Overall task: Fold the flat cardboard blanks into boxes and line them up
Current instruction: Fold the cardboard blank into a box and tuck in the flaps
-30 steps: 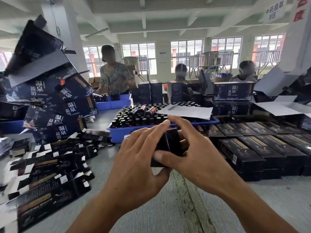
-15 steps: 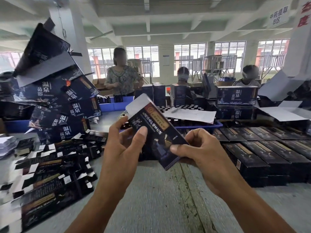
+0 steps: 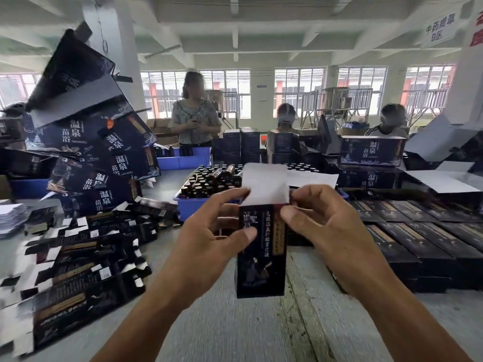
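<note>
A small dark box (image 3: 261, 246) stands upright in the air above the grey surface (image 3: 235, 325), between two hands. It is folded into shape, and its white top flap (image 3: 265, 184) sticks straight up, not closed.

The left hand (image 3: 209, 239) holds the box by its left side. The thumb lies on the front face and a finger reaches up to the edge of the white flap. The right hand (image 3: 324, 231) pinches the top right corner of the box, with the thumb on the front and the curled fingers up by the flap.

To the left, a messy heap of flat blanks (image 3: 70, 265) lies on the surface, dark with white tabs. Behind it, bigger dark cartons (image 3: 99, 152) lean in a tall pile. To the right, finished boxes (image 3: 418, 241) lie side by side in neat rows. Straight ahead sits a blue tray (image 3: 193, 205) full of little dark bottles (image 3: 206, 178), with a white sheet (image 3: 311, 177) lying across them.

Three people (image 3: 194, 118) are on the far side, one standing.
</note>
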Demonstrator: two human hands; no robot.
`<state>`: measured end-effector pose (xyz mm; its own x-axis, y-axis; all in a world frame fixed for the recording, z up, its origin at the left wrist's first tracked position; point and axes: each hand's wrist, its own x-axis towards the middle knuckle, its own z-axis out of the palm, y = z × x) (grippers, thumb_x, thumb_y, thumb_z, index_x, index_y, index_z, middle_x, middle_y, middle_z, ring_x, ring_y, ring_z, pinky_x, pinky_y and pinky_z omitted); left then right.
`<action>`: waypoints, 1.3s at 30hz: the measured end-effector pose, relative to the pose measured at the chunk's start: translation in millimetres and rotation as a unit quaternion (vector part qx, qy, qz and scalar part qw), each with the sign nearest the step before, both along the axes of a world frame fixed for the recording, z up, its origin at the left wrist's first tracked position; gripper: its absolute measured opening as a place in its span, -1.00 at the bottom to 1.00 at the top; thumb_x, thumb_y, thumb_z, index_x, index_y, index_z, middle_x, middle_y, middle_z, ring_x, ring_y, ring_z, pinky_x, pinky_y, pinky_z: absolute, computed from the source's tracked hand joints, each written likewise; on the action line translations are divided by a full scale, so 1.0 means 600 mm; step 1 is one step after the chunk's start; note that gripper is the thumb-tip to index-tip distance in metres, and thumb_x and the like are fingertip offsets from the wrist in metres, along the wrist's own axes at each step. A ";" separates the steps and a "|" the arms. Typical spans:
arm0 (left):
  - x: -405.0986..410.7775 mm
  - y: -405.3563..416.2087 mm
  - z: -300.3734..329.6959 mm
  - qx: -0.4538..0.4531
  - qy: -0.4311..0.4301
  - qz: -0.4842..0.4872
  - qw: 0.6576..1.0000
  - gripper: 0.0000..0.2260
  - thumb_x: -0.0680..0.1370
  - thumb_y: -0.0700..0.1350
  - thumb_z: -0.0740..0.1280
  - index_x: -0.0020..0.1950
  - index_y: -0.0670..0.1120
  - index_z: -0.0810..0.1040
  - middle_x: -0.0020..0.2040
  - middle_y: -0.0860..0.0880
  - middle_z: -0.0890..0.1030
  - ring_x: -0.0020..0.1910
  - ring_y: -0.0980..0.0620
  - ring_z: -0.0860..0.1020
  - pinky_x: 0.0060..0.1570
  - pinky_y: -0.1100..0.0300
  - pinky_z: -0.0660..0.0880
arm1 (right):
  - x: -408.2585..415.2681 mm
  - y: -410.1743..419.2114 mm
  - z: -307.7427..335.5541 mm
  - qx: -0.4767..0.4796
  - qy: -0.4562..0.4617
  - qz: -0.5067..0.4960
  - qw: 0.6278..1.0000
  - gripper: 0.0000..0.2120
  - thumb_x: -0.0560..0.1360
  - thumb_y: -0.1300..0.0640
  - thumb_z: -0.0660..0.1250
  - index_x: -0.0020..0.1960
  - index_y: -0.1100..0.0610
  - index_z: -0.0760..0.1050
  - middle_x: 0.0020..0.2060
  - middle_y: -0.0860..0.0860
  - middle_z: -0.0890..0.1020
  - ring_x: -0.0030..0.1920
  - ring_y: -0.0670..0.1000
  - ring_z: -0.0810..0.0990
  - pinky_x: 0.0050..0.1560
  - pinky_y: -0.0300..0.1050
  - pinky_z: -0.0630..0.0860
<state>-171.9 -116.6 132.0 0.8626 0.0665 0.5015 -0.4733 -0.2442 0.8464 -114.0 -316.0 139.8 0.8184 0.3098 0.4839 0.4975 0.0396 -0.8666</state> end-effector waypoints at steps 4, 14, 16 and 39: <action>0.000 -0.003 -0.003 0.048 0.000 -0.002 0.999 -0.52 0.48 -0.20 0.51 0.18 0.35 0.56 0.06 0.21 0.65 0.06 0.16 0.64 -0.06 0.35 0.57 | -0.002 -0.005 0.003 0.027 -0.033 0.016 0.999 -0.75 0.55 0.15 0.42 0.00 -0.24 0.57 0.06 -0.23 0.68 0.04 -0.20 0.68 -0.14 -0.43 0.55; 0.003 0.003 -0.003 0.021 0.016 -0.058 0.998 -0.60 0.48 -0.01 0.41 0.29 0.27 0.53 0.13 0.10 0.68 0.10 0.07 0.67 -0.05 0.27 0.60 | -0.002 -0.010 0.001 0.016 -0.044 0.003 0.999 -0.74 0.56 0.15 0.40 0.12 -0.20 0.64 0.08 -0.17 0.69 0.09 -0.17 0.66 -0.04 -0.38 0.57; 0.003 0.004 -0.002 0.015 0.013 -0.058 0.998 -0.60 0.48 -0.02 0.41 0.30 0.25 0.54 0.14 0.11 0.67 0.10 0.06 0.67 -0.07 0.26 0.60 | -0.001 -0.011 0.002 0.001 -0.050 -0.002 0.999 -0.78 0.54 0.13 0.41 0.07 -0.18 0.68 0.12 -0.20 0.66 0.11 -0.17 0.65 0.01 -0.38 0.57; -0.006 0.005 0.004 0.046 0.001 -0.053 0.998 -0.65 0.48 0.02 0.40 0.23 0.31 0.55 0.14 0.20 0.66 0.06 0.07 0.66 -0.18 0.20 0.61 | -0.005 -0.010 0.008 0.046 -0.028 0.008 0.999 -0.78 0.39 -0.11 0.44 0.04 -0.15 0.65 -0.05 -0.08 0.73 0.02 -0.06 0.71 0.13 0.01 0.58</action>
